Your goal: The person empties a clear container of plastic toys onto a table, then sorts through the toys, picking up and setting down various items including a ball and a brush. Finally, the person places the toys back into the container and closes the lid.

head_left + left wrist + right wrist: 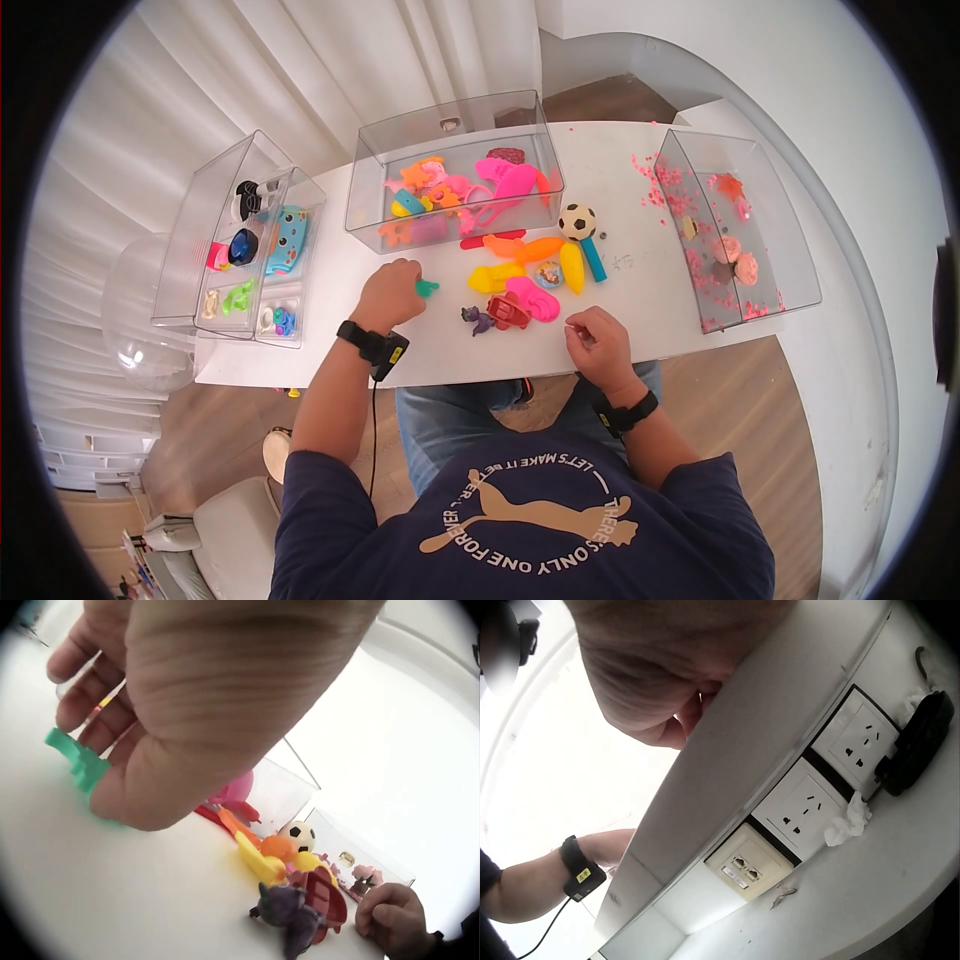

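My left hand (392,292) is over the left part of the white table and pinches a small green toy (81,763) between thumb and fingers. The toy's far side is hidden behind the thumb. Loosely curled, my right hand (600,345) rests by the table's front edge with nothing visible in it. Between the hands lie a purple figure (477,320), a red toy car (508,311), a pink toy (535,298), yellow toys (497,277), an orange toy (540,248) and a round picture piece (548,274). A small soccer ball (577,222) touches a blue stick (594,260).
A clear bin (365,232) with pink and orange toys stands at the back. On the left is a divided clear organizer (175,322) holding small toys. Another clear bin (790,300) on the right holds flower pieces, with pink confetti (655,190) beside it.
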Demonstrator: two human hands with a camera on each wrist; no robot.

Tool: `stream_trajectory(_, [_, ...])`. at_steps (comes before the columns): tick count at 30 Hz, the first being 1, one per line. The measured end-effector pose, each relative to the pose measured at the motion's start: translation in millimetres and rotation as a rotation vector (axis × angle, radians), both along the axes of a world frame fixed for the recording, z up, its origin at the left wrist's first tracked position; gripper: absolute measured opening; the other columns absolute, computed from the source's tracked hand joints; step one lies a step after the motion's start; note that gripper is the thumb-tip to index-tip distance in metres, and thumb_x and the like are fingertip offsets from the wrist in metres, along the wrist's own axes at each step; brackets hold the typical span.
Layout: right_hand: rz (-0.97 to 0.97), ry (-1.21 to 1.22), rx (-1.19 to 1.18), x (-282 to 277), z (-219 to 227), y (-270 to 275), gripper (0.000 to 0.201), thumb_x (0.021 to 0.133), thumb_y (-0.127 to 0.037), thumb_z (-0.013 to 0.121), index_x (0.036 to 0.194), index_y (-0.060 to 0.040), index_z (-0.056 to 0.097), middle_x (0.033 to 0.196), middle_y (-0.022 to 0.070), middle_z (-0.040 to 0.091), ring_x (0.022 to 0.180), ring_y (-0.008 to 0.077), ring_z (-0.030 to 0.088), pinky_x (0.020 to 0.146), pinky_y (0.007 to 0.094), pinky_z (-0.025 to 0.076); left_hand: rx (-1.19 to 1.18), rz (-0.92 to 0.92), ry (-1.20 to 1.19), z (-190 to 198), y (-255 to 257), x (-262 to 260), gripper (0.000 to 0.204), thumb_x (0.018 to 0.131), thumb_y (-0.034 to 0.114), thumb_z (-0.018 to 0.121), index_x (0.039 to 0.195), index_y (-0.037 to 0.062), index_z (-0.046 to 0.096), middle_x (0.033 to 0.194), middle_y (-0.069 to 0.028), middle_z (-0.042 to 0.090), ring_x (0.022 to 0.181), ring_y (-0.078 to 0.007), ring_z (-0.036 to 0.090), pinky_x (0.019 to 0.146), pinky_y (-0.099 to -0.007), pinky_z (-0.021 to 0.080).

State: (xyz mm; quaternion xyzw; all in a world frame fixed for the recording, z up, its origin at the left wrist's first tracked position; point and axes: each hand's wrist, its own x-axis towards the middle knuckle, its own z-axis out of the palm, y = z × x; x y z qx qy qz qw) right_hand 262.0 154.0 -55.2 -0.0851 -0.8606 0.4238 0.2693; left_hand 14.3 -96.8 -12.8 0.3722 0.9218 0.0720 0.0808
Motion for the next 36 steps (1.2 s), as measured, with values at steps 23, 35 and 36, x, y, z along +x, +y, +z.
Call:
stream_trajectory(23, [0.001, 0.013, -0.014, -0.4, 0.7, -1.0, 0.008, 0.079, -0.001, 0.067, 0.087, -0.0025, 0.065, 0.076, 0.0095, 0.061, 0.064, 0.0198, 0.061, 0.057, 0.0278, 0.048, 0.367, -0.163, 0.145, 51.5, 47.4, -1.6, 0.028, 0.084, 0.011, 0.065, 0.111, 0.0054, 0.064, 0.099, -0.0151, 0.067, 0.090, -0.0337, 0.065, 0.078, -0.0422, 0.053])
stream_trajectory(35, [0.002, -0.001, -0.002, -0.1, 0.7, -0.3, 0.007, 0.079, -0.002, 0.067, 0.086, -0.0025, 0.065, 0.076, 0.0096, 0.060, 0.063, 0.0203, 0.060, 0.057, 0.0280, 0.048, 0.010, -0.181, 0.017, -15.9, 60.8, -1.9, 0.041, 0.088, 0.004, 0.051, 0.129, 0.0036, 0.053, 0.113, -0.0201, 0.064, 0.103, -0.0362, 0.063, 0.087, -0.0450, 0.052])
stream_trajectory(36, [0.004, 0.002, 0.000, -0.3, 0.8, -0.3, 0.008, 0.079, -0.002, 0.067, 0.086, -0.0025, 0.065, 0.076, 0.0096, 0.060, 0.063, 0.0203, 0.060, 0.057, 0.0281, 0.048, 0.029, -0.191, 0.043, -18.1, 59.6, -1.7, 0.039, 0.089, 0.004, 0.049, 0.127, 0.0034, 0.054, 0.110, -0.0197, 0.065, 0.101, -0.0360, 0.064, 0.085, -0.0447, 0.052])
